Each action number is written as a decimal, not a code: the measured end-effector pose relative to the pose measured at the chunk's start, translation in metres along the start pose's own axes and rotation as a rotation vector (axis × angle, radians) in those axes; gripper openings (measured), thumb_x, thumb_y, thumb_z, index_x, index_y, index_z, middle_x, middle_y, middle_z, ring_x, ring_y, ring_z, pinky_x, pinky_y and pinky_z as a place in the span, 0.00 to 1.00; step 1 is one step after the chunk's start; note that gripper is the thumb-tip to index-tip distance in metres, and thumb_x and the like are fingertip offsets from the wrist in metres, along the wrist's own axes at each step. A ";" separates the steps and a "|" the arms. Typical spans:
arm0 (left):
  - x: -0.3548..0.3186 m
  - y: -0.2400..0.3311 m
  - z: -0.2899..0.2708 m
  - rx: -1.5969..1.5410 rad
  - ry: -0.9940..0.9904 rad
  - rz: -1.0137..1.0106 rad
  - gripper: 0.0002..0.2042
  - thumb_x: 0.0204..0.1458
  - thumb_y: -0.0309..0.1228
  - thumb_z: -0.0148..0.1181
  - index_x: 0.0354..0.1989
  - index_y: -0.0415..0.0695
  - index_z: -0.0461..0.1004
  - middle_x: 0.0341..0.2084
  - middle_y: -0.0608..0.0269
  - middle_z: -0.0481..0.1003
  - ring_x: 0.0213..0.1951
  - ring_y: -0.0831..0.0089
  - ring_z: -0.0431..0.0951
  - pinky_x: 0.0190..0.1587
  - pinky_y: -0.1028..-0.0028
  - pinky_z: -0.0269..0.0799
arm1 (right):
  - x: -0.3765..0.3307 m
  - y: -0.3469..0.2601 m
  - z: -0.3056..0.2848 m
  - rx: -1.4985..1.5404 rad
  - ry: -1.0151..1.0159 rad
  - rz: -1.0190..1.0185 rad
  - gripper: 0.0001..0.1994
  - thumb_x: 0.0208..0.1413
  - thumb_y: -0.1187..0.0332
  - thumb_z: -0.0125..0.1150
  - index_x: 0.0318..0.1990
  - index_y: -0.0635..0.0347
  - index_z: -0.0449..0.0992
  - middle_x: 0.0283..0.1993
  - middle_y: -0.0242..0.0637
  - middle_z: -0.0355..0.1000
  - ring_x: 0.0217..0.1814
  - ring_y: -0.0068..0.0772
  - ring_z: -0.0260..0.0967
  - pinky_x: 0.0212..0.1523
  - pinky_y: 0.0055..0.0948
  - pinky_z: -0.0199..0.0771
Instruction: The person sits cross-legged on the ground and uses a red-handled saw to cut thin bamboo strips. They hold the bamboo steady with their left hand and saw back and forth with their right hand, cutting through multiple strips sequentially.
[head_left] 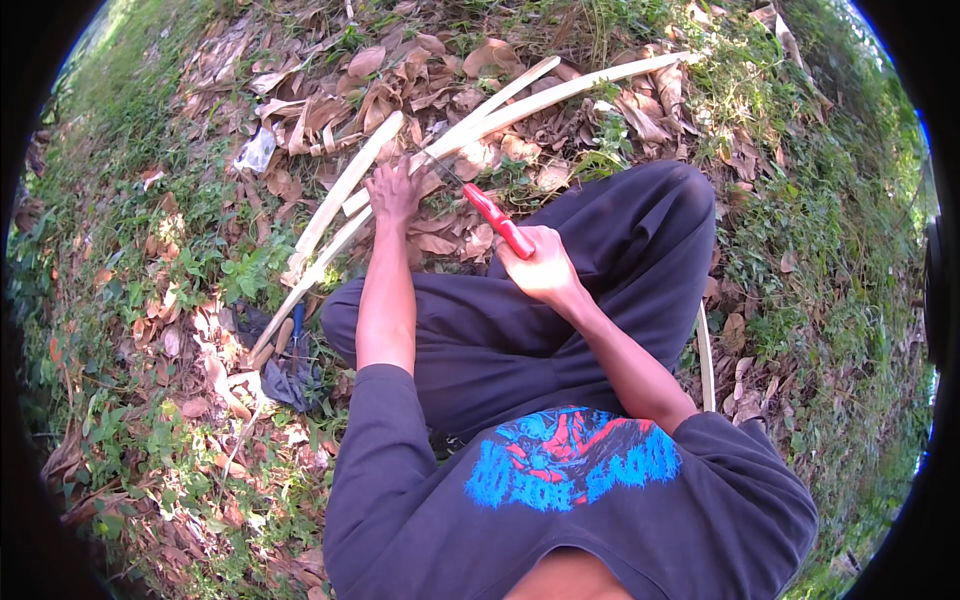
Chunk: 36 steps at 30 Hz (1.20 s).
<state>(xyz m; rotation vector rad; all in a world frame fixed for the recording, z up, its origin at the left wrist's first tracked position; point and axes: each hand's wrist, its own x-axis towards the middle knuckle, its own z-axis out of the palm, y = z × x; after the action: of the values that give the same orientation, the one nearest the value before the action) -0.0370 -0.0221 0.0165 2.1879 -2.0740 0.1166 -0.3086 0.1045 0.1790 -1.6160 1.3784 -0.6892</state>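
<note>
Prob. cutting: your R hand (545, 268) has fingers round red-handled cutter (490, 210), blade (446, 172) beside L hand (396, 195), fingers spread on wood strips (570, 89); nxt needs L steady.

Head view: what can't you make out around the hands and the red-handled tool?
All in the head view:
Red-handled tool: working edge too small to tell toothed from smooth.
Left hand: palm hidden by its own back; hold on the pale strips unclear.
Right hand: palm also hidden by its own back.
</note>
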 end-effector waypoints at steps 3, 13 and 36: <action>-0.002 -0.002 -0.001 -0.005 -0.009 0.016 0.26 0.61 0.57 0.45 0.58 0.54 0.72 0.42 0.51 0.73 0.45 0.58 0.73 0.47 0.57 0.62 | 0.003 0.011 0.010 0.030 -0.049 0.070 0.12 0.52 0.66 0.56 0.24 0.67 0.67 0.19 0.54 0.64 0.20 0.56 0.63 0.25 0.43 0.65; 0.005 -0.008 0.010 0.003 0.018 0.002 0.25 0.62 0.56 0.44 0.59 0.55 0.71 0.41 0.53 0.73 0.47 0.58 0.72 0.50 0.56 0.62 | -0.020 0.025 0.015 0.207 -0.022 -0.020 0.11 0.53 0.74 0.57 0.21 0.67 0.68 0.14 0.39 0.62 0.16 0.25 0.58 0.22 0.32 0.61; 0.002 -0.006 0.009 -0.033 0.077 0.051 0.19 0.62 0.49 0.50 0.58 0.60 0.73 0.38 0.62 0.77 0.41 0.60 0.77 0.44 0.56 0.66 | 0.037 0.013 0.017 0.242 0.021 -0.074 0.11 0.51 0.71 0.55 0.19 0.64 0.65 0.12 0.37 0.57 0.14 0.22 0.55 0.18 0.32 0.59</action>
<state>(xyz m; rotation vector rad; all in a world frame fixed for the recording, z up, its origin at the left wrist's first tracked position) -0.0314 -0.0249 0.0073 2.0788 -2.0753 0.1683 -0.2922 0.0731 0.1551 -1.4759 1.2043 -0.8840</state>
